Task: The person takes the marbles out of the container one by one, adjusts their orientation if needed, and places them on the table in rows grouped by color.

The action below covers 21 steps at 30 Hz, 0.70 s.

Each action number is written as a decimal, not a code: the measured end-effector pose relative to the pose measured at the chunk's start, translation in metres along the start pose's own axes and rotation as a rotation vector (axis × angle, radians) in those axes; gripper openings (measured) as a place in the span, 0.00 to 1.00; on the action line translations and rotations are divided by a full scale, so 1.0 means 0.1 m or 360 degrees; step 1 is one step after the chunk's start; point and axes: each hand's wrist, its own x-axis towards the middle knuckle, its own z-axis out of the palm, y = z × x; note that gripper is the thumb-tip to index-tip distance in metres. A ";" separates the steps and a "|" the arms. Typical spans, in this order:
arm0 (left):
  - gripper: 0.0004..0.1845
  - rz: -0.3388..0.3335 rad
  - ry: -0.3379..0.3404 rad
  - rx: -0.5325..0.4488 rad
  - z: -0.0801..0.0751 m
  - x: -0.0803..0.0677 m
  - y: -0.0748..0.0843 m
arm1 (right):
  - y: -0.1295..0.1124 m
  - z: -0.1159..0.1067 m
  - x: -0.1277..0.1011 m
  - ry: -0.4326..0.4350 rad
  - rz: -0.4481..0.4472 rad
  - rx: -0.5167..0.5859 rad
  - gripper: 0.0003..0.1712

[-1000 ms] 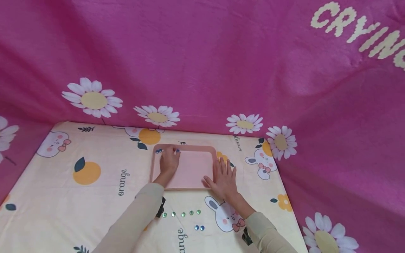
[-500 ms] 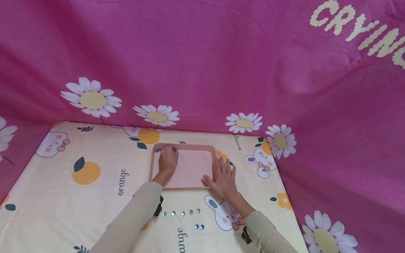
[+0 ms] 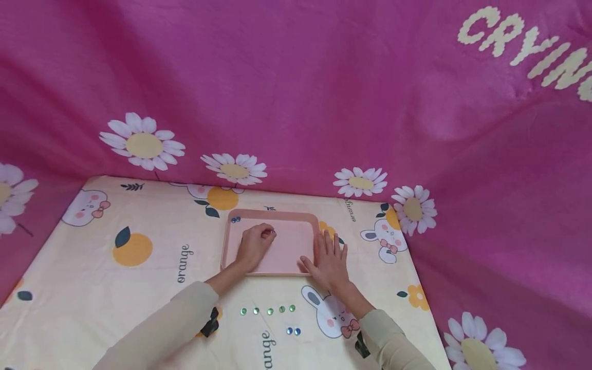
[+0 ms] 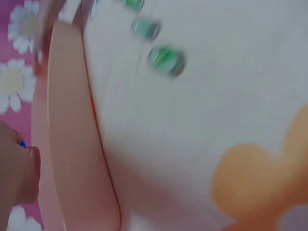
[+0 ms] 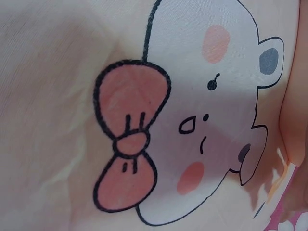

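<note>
— What is seen from the head view?
— A blue bead (image 3: 274,234) is pinched in the curled fingers of the left hand (image 3: 255,245) over the pink tray (image 3: 296,218). Two blue beads (image 3: 236,219) lie in the tray's far left corner. The right hand (image 3: 330,259) is laid flat, fingers straight, against the tray's right rim.

— And the left wrist view?
— The bead (image 4: 22,143) is glimpsed at the fingers (image 4: 30,173), above the tray (image 4: 72,144); green beads (image 4: 166,59) lie on the worktop.

— The right wrist view?
— Only the printed cloth (image 5: 57,96) is shown.
</note>
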 end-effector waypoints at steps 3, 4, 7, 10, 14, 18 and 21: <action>0.06 0.0030 -0.0120 -0.0047 -0.03 -0.19 0.10 | 0.00 0.00 0.00 0.0013 -0.0014 -0.0001 0.54; 0.07 0.0027 -0.0174 -0.0066 -0.05 -0.27 0.13 | 0.00 -0.01 0.00 0.0013 -0.0016 -0.0007 0.54; 0.09 0.0054 -0.0330 -0.0101 -0.10 -0.52 0.23 | 0.00 -0.01 -0.01 0.0009 -0.0009 -0.0026 0.54; 0.10 0.0109 -0.0451 -0.0093 -0.13 -0.77 0.31 | -0.01 -0.01 -0.02 0.0011 -0.0006 -0.0019 0.54; 0.08 0.0170 -0.0591 -0.0052 -0.16 -1.07 0.40 | -0.02 0.00 -0.03 0.0019 -0.0009 -0.0020 0.54; 0.07 0.0202 -0.0726 0.0015 -0.19 -1.30 0.43 | -0.02 0.00 -0.03 0.0035 -0.0014 -0.0027 0.54; 0.07 0.0235 -0.0778 0.0091 -0.20 -1.41 0.42 | -0.02 0.00 -0.02 0.0055 -0.0019 -0.0039 0.54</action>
